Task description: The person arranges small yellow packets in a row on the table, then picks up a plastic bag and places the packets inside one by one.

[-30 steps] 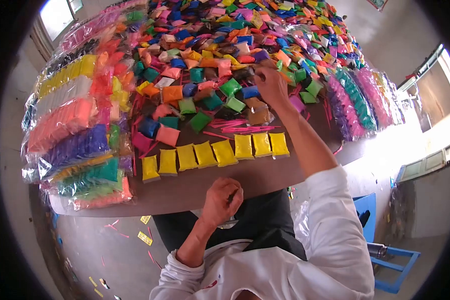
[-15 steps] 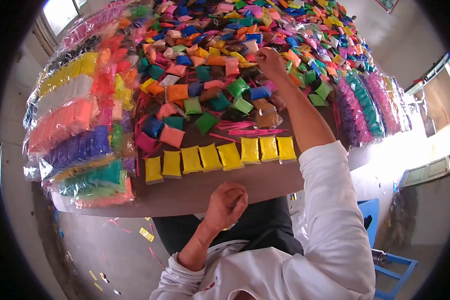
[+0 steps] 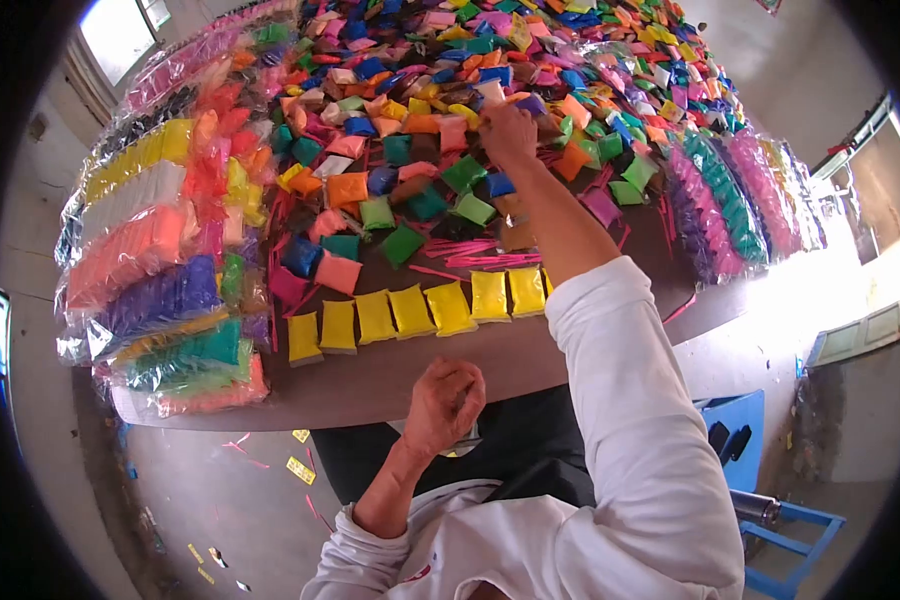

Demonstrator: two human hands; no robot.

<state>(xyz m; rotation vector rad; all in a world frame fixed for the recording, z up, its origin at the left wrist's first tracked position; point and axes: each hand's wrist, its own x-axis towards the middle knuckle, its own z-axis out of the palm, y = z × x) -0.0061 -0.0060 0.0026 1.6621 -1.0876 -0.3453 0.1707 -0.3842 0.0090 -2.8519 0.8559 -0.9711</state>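
Note:
My right hand reaches far over the table into the heap of small coloured packets. Its fingertips are down among the packets, close to a pale pink packet and a yellow one, and whether they grip anything is hidden. A row of yellow packets lies side by side near the table's front edge, its right end covered by my right forearm. Below that row, at the table edge, my left hand is closed with its fingers curled in; anything inside it is hidden.
Clear bags of sorted packets are stacked at the left, and more bags lie at the right. Pink strips are scattered behind the yellow row. A blue stool stands on the floor at the right.
My right hand has shifted left and slightly nearer within the heap. My left hand has barely moved. The view has turned a little, and the yellow row stays in place on the table.

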